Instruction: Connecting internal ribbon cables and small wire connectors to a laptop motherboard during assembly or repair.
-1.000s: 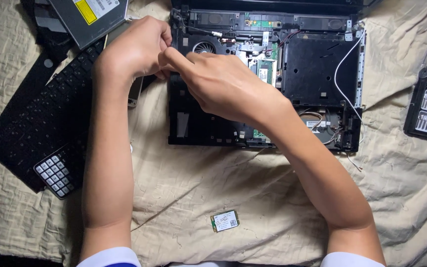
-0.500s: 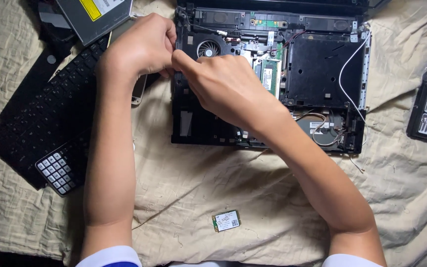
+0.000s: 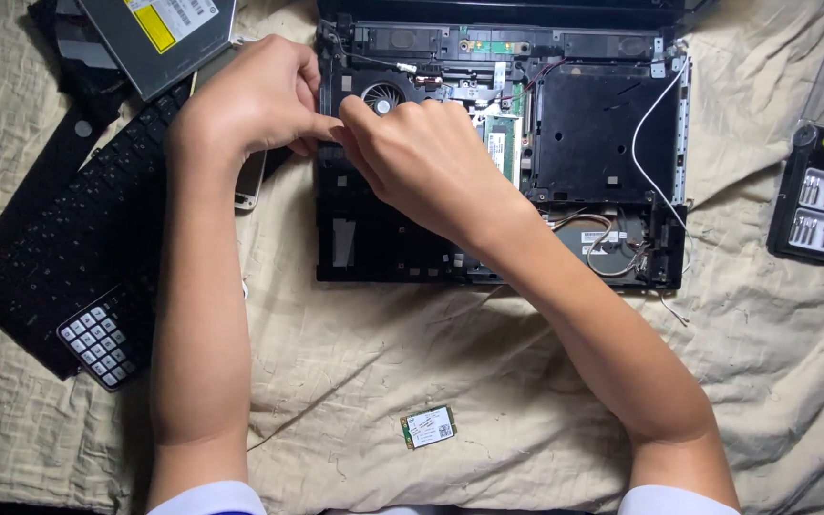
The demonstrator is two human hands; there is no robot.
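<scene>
A black laptop base (image 3: pixel 584 133) lies opened up on a beige cloth, its fan (image 3: pixel 383 95) and a green memory module (image 3: pixel 500 148) exposed. My left hand (image 3: pixel 250 100) is curled at the base's left edge beside the fan, thumb pressed to the rim. My right hand (image 3: pixel 422 157) reaches across the base from the right. Its pinched fingertips meet the left thumb at that same edge. Whatever lies between the fingertips is hidden.
A detached black keyboard (image 3: pixel 78 229) lies to the left, with a grey optical drive (image 3: pixel 159 33) above it. A small green circuit card (image 3: pixel 428 426) sits on the cloth near me. A black case of screwdriver bits (image 3: pixel 817 205) lies far right. A white wire (image 3: pixel 655 191) loops over the base.
My right hand has slid slightly toward me, uncovering the fan. Both hands stay together at the base's left edge.
</scene>
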